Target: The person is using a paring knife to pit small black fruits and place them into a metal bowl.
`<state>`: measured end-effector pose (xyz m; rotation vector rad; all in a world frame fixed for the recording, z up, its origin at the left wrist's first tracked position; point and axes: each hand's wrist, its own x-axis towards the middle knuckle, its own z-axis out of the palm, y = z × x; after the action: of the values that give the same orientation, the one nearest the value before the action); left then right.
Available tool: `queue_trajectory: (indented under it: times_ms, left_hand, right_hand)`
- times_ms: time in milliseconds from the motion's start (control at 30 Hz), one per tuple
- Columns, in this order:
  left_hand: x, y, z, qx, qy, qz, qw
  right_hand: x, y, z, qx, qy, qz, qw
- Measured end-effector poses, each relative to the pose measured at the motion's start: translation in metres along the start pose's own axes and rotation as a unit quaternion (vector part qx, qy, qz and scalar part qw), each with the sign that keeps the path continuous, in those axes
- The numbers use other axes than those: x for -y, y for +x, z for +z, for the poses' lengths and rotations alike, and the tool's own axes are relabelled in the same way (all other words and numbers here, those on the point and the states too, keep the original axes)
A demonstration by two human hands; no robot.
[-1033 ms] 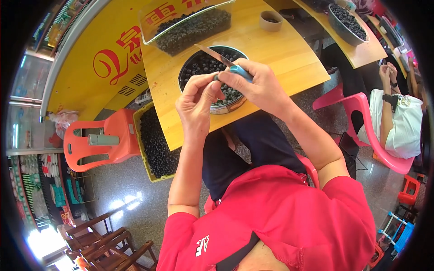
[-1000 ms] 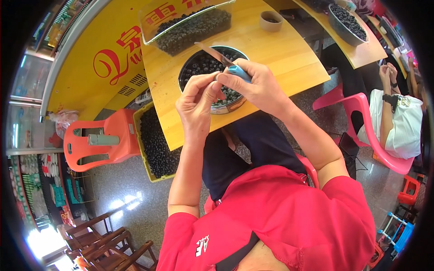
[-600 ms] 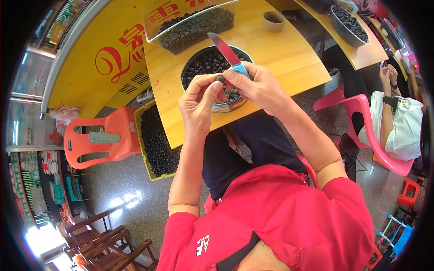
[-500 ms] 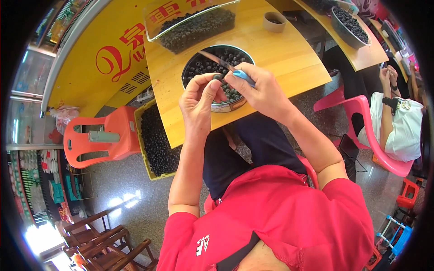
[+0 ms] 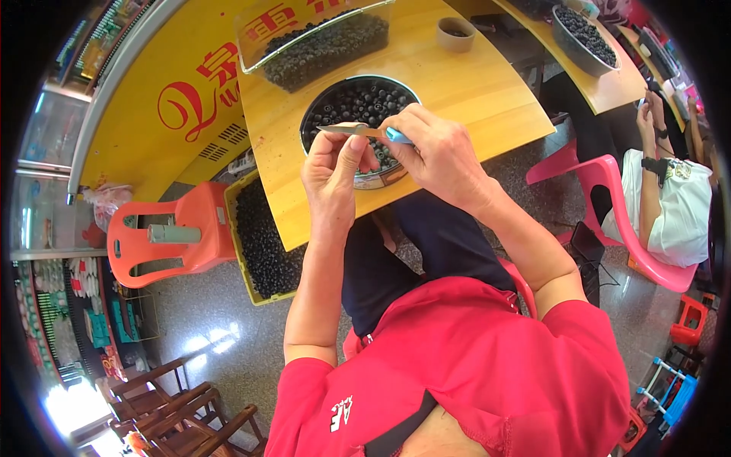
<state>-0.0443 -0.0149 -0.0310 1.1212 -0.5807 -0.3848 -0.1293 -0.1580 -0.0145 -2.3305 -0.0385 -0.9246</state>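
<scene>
My right hand [image 5: 438,148] is closed round a knife [image 5: 397,135] with a blue handle. Its blade points left and lies across the fingertips of my left hand [image 5: 333,171]. Thumb and fingers of that left hand pinch a small dark round piece [image 5: 361,131], partly hidden by the blade, its kind not clear. Both hands are above the near part of a round bowl [image 5: 306,126] on the wooden table [image 5: 487,91]. Many similar dark round pieces [image 5: 365,103] lie in the bowl, some with pale spots.
Behind the bowl stands a clear bin [image 5: 327,49] of dark pieces, with a small cup [image 5: 455,35] to its right. A yellow crate [image 5: 263,244] sits left of my legs, beside an orange chair [image 5: 171,236]. At right, a person sits near a pink chair [image 5: 590,175].
The knife has swung from slanting up and left to nearly level, its blade now across my left fingertips. My right hand has turned slightly; my left hand has barely moved.
</scene>
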Motion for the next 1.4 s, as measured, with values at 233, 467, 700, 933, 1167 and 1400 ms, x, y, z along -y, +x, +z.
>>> queue_trajectory:
  times_ms: [233, 467, 700, 933, 1167, 1400]
  left_hand:
    - [0.0, 0.0, 0.003, -0.004, -0.017, -0.001, 1.0]
    - [-0.01, -0.006, -0.001, 0.023, -0.111, 0.006, 0.994]
    - [0.001, -0.002, -0.011, -0.001, -0.013, 0.018, 1.0]
    - [-0.003, -0.008, -0.015, 0.003, 0.059, 0.067, 0.996]
    - [-0.024, -0.021, -0.109, -0.192, 0.191, 0.107, 0.957]
    - [0.028, -0.073, -0.273, -0.23, 0.443, -0.024, 0.866]
  right_hand:
    - [-0.002, -0.001, 0.003, -0.01, -0.013, 0.005, 1.0]
    - [-0.022, 0.0, 0.012, 0.032, -0.107, 0.044, 0.993]
    - [0.006, 0.016, 0.001, 0.068, 0.291, 0.217, 0.93]
    - [0.01, 0.015, 0.016, 0.077, 0.416, 0.272, 0.864]
    - [-0.029, 0.017, 0.001, -0.015, 0.305, 0.243, 0.921]
    - [-0.092, -0.019, 0.02, -0.101, 0.258, 0.29, 0.916]
